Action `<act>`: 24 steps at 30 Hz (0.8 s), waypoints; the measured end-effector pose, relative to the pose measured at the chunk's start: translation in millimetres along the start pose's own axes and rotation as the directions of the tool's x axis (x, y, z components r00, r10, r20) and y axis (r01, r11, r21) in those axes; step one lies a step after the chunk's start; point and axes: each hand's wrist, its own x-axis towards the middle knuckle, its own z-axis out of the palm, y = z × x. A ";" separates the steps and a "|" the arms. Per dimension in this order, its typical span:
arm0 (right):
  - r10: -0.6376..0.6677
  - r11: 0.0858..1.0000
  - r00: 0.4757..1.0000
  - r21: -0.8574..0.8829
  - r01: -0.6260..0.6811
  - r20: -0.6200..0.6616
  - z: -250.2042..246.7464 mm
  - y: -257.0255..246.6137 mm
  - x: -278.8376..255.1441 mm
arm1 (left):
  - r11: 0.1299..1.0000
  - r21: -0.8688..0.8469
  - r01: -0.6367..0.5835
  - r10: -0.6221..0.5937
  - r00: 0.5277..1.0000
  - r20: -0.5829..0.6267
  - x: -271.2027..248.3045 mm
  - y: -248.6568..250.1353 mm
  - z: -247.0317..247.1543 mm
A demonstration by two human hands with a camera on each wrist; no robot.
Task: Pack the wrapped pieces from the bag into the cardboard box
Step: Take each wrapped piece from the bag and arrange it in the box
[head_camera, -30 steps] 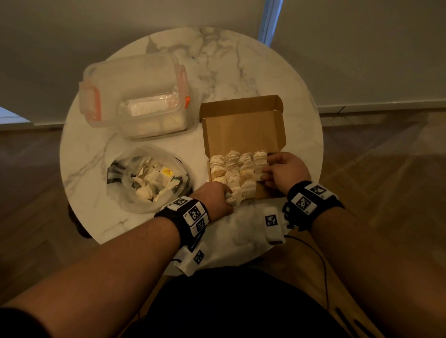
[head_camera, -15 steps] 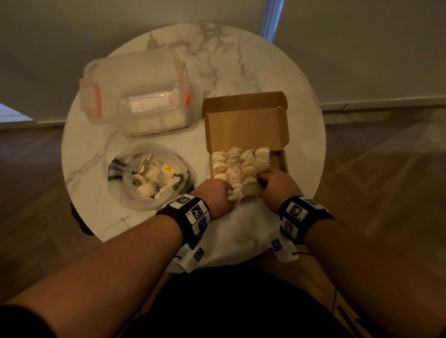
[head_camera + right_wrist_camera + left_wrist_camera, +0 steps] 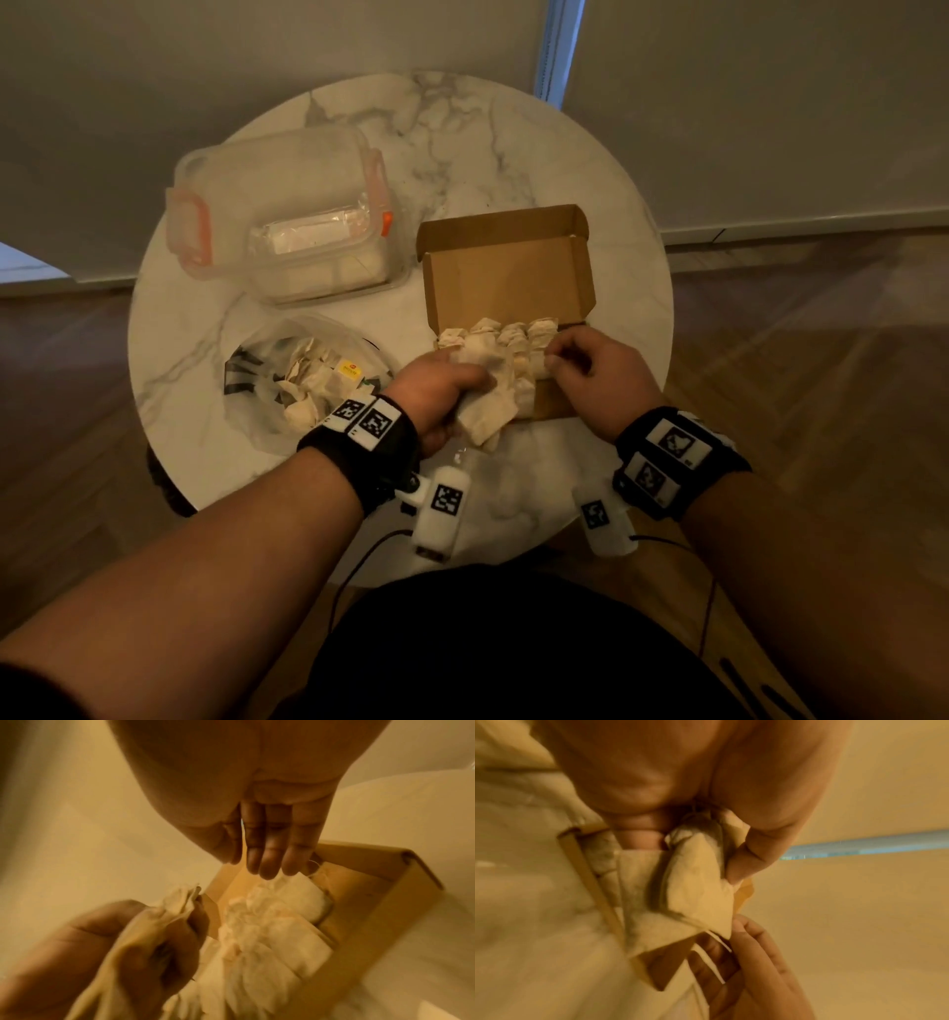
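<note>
Left hand (image 3: 436,390) is curled round a bunch of wrapped pieces (image 3: 485,395), held at the near-left corner of the cardboard box (image 3: 508,272). Right hand (image 3: 595,370) is over the box's near-right part, holding nothing; fingers (image 3: 267,850) mostly straight, tips just above the packed pieces (image 3: 518,334) (contact unclear, wrist view blurred). Box lid stands open on the far side. Bag (image 3: 303,380) with more pieces sits left of the box; a clear plastic container (image 3: 287,221) far-left of it.

Brown cardboard box (image 3: 506,267), cream wrapped pieces (image 3: 518,336), white grey-veined marble table (image 3: 452,139).
</note>
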 end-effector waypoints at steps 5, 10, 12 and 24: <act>0.069 0.913 0.988 0.390 -0.119 0.138 -17.7 -32.3 -16.7 | 0.949 -0.299 -0.101 0.126 0.990 0.065 -5.7 19.1 18.7; 0.098 0.814 0.970 0.543 -0.207 0.223 -9.4 -39.9 -15.7 | 0.924 -0.328 -0.197 0.224 0.973 0.046 -6.2 25.3 30.8; 0.118 0.801 0.978 0.566 -0.197 0.175 -7.1 -38.6 -12.4 | 0.924 -0.316 -0.214 0.238 0.971 0.038 -4.8 24.3 30.1; 0.153 0.896 0.988 0.425 -0.127 -0.028 -24.4 -2.2 0.2 | 0.976 0.001 -0.220 0.217 0.964 -0.154 3.7 2.9 4.3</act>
